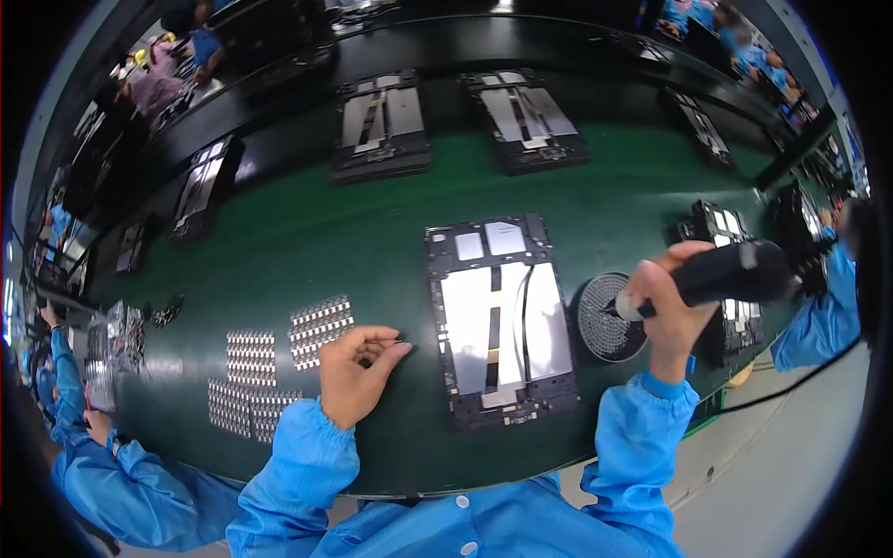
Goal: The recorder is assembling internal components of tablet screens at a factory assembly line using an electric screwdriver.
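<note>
My right hand (672,302) is wrapped round a black electric screwdriver (735,274). Its tip points down into a round black dish (609,321) with a grid of small pale dots, probably screws. Left of the dish lies an opened tablet-like device (507,325), its silver panels, black frame and dark cable strips facing up. My left hand (358,372) hovers just left of the device, thumb and forefinger pinched together; a tiny dark bit shows at the fingertips, too small to name. Beside that hand lie sheets of small metallic parts (321,330), laid out in rows.
Two stacks of similar devices (381,126) (521,121) stand along the green table's (279,232) far side. More devices (730,279) lie at the right, near a co-worker's blue sleeve (823,307). Another co-worker's sleeve (149,493) and plastic bags (102,358) are at the left.
</note>
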{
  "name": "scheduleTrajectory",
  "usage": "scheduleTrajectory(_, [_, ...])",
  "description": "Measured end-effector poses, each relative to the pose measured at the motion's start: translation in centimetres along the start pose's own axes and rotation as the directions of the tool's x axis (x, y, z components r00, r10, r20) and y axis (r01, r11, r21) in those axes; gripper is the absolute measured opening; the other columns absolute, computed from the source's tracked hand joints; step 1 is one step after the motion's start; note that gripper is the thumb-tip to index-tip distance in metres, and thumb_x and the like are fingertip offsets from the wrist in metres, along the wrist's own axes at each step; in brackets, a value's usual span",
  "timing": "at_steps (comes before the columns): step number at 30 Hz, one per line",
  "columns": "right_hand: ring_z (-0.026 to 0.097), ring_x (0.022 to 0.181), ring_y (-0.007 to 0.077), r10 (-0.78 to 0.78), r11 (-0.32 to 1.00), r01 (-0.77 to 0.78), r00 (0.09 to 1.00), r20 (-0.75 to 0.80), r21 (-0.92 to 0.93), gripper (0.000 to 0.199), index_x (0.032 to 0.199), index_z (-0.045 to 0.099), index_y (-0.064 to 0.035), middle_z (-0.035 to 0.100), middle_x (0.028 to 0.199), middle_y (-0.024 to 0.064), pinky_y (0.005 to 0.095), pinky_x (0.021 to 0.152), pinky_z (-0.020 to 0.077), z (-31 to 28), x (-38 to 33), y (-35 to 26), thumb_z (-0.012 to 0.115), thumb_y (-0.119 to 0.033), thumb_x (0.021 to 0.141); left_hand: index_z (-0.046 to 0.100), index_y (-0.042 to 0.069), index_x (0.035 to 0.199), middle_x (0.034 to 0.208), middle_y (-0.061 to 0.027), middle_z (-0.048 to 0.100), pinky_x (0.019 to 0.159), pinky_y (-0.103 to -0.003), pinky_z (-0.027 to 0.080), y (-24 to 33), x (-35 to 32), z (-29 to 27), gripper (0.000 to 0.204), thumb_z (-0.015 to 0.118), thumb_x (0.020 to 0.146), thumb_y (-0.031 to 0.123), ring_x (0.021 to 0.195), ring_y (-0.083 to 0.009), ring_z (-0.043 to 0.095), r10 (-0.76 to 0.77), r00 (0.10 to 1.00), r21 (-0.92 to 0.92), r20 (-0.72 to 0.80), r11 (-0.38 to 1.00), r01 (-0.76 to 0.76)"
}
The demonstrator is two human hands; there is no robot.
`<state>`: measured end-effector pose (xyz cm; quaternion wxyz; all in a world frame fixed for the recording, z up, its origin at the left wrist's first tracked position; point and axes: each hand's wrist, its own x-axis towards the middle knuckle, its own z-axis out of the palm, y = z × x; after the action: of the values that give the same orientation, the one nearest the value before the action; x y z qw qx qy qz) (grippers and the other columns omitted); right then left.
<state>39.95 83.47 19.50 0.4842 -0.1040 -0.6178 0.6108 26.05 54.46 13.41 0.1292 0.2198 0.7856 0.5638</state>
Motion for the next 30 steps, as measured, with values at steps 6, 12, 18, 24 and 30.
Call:
scheduleTrajectory(6, [0.057,0.051,0.0131,-0.004,0.971,-0.051,0.974,0.227,0.235,0.036,0.096,0.046,-0.004,0.057,0.064,0.0067,0.0239,0.048,0.0471,6.4,-1.0,-2.3,0.068,0.01,0.072,0.063,-0.007,0.091,0.08,-0.0096,0.067,0.061,-0.022,0.051,-0.1,2.9,1.0,0.014,0.067,0.081,0.003,0.067,-0.0115,0.062,-0.092,0.977,-0.323,0.194,0.934,0.152])
scheduleTrajectory(12, [0.056,0.056,0.0077,0.097,0.957,-0.184,0.933,0.347,0.225,0.034,0.093,0.049,-0.0009,0.058,0.066,0.0035,0.0216,0.05,0.0453,11.8,-1.1,-1.9,0.071,0.01,0.07,0.066,-0.004,0.086,0.076,-0.008,0.066,0.057,-0.021,0.047,-0.5,5.5,3.4,0.013,0.069,0.08,0.007,0.064,-0.0084,0.06,0.025,0.984,-0.241,0.176,0.97,0.018])
scheduleTrajectory(18, [0.057,0.049,0.0133,0.07,0.985,-0.129,0.911,0.406,0.119,0.032,0.095,0.047,-0.0011,0.057,0.059,0.0071,0.0261,0.048,0.0482,14.0,-0.8,0.2,0.067,0.01,0.073,0.068,-0.001,0.082,0.073,-0.0068,0.065,0.053,-0.022,0.045,0.3,5.7,3.9,0.01,0.071,0.077,0.007,0.059,-0.0082,0.058,0.039,0.991,-0.18,0.126,0.983,-0.015])
scheduleTrajectory(24, [0.056,0.049,0.0129,0.13,0.985,-0.165,0.905,0.404,0.051,0.032,0.095,0.048,-0.0009,0.057,0.06,0.0069,0.0251,0.047,0.0473,14.1,-0.7,0.9,0.069,0.009,0.073,0.066,-0.003,0.077,0.071,-0.008,0.066,0.054,-0.024,0.048,1.1,6.5,3.9,0.014,0.074,0.073,0.008,0.06,-0.0096,0.061,-0.083,0.976,-0.195,0.201,0.973,0.123])
scheduleTrajectory(30, [0.057,0.049,0.0132,0.129,0.98,-0.177,0.912,0.389,0.09,0.032,0.094,0.048,-0.0002,0.057,0.06,0.007,0.0251,0.046,0.0475,14.5,-0.2,0.5,0.07,0.009,0.073,0.066,-0.003,0.075,0.067,-0.0082,0.067,0.055,-0.024,0.049,2.4,6.7,3.8,0.013,0.074,0.072,0.007,0.06,-0.0104,0.061,-0.144,0.958,-0.161,0.25,0.969,0.188])
